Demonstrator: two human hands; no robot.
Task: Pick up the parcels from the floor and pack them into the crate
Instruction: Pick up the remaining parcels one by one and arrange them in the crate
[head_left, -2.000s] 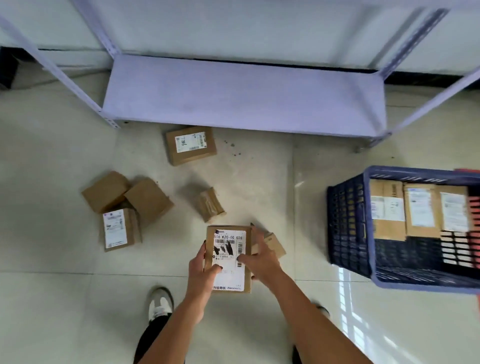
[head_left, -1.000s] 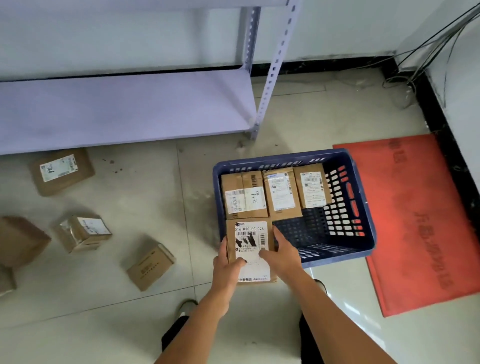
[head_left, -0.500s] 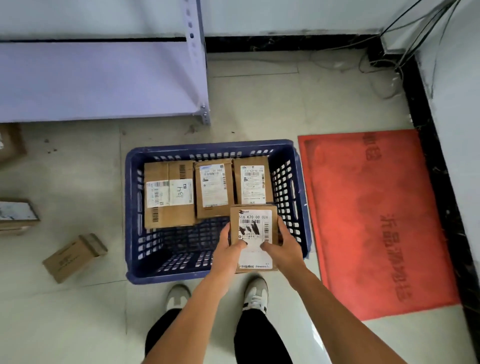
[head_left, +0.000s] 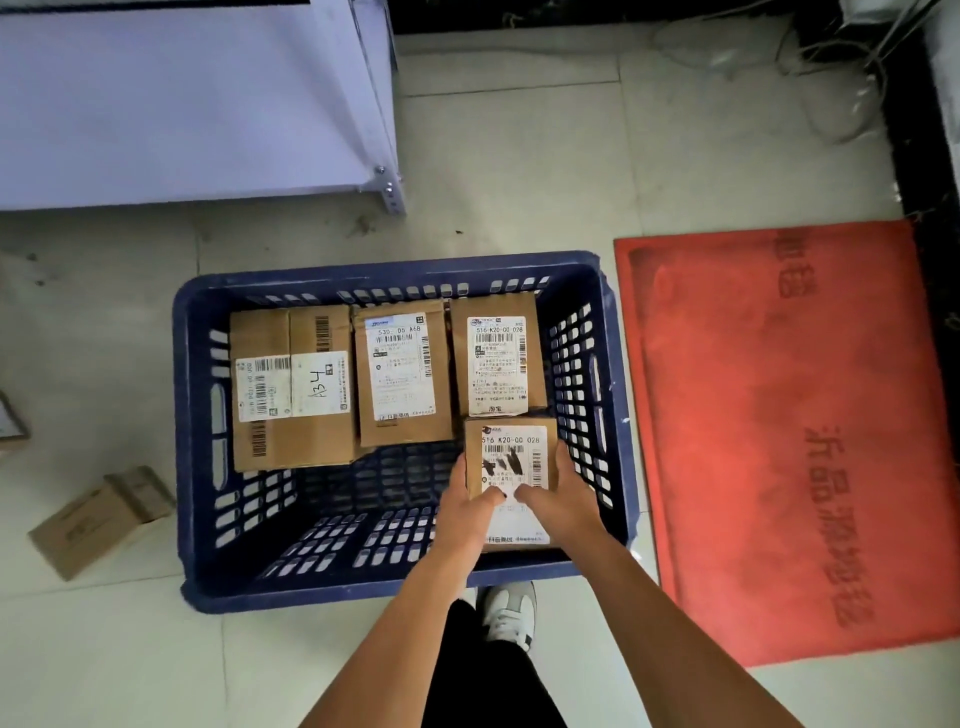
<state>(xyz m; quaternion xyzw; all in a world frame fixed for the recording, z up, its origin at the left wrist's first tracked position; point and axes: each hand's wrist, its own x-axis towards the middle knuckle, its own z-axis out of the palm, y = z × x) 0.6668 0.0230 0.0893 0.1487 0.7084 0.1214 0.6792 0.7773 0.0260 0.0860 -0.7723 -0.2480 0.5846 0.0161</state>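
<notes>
A small cardboard parcel with a white label is held inside the blue plastic crate, at its near right part. My left hand grips its left side and my right hand its right side, thumbs on the label. Three labelled parcels stand in a row along the crate's far wall: a wide one at left, a middle one, a right one just beyond the held parcel. Whether the held parcel touches the crate floor is hidden.
A brown parcel lies on the tiled floor left of the crate, another parcel at the left edge. A red mat lies to the right. A white shelf unit stands beyond. Cables run at far right. My shoe is by the crate.
Both hands lifted the parcel off the floor, carried it right to the crate and lowered it inside at the near right. The view swung right and closer to the crate.
</notes>
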